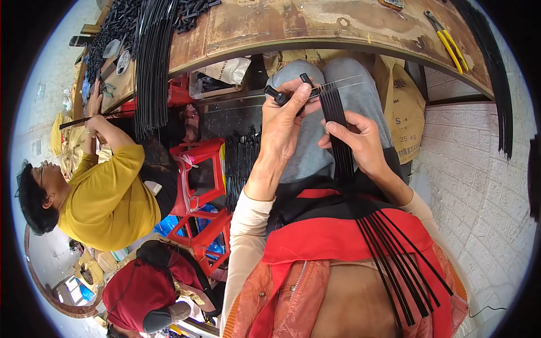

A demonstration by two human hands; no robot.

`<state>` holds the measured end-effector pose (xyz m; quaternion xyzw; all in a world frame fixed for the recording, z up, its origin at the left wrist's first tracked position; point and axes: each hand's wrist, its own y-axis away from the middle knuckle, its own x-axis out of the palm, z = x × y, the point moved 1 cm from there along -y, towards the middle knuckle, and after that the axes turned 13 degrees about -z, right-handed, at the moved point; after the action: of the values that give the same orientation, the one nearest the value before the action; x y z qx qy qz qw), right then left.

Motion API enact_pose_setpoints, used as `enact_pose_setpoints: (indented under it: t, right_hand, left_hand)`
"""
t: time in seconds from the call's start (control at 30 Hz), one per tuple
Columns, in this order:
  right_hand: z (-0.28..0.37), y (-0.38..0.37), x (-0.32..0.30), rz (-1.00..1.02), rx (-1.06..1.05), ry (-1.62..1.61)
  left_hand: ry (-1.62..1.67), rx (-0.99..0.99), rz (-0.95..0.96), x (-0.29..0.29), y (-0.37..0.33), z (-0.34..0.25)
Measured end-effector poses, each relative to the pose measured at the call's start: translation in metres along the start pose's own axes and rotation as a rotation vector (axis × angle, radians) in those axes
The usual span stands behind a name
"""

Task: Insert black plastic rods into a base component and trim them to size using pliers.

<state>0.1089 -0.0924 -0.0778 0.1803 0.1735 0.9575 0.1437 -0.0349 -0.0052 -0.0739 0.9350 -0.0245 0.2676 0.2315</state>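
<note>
In front of my knees, my left hand is closed around black tube-shaped pieces, its thumb pressed near a thin metal wire. Wires run through or along the upper ends of a flat row of thin black rods; exactly how they join is too small to tell. My right hand pinches this row lower down, thumb on top. From there the rods pass over my lap and fan out across my red apron.
A worn wooden bench curves across the top, holding yellow-handled pliers and hanging bundles of black rods. At left, a person in yellow works beside red stools. Another person in dark red is lower left. A white brick wall stands right.
</note>
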Motion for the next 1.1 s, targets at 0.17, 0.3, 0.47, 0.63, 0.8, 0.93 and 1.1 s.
enact_pose_setpoints:
  t: [0.17, 0.3, 0.47, 0.63, 0.8, 0.93, 1.1]
  right_hand:
    - [-0.001, -0.001, 0.002, -0.003, 0.007, -0.004]
    - [0.001, 0.002, 0.004, -0.006, 0.010, 0.001]
    - [0.002, 0.003, 0.009, -0.008, -0.011, -0.010]
    - [0.000, 0.003, 0.013, 0.001, -0.029, -0.005]
    - [-0.004, 0.003, 0.013, 0.018, -0.039, -0.014]
    - [-0.006, 0.002, 0.013, 0.045, -0.016, -0.036]
    - [-0.008, 0.003, 0.014, 0.031, -0.013, -0.071]
  left_hand:
    - [0.004, -0.009, -0.032, -0.001, -0.001, 0.001]
    - [0.006, -0.018, -0.014, -0.002, -0.001, 0.001]
    - [-0.002, 0.006, 0.001, -0.002, 0.000, 0.001]
    - [0.002, 0.015, -0.030, -0.005, 0.003, 0.000]
    - [0.003, 0.036, -0.064, -0.007, 0.004, 0.002]
    - [0.004, 0.026, -0.065, -0.011, 0.009, 0.002]
    - [0.054, -0.027, -0.022, -0.009, 0.023, -0.002]
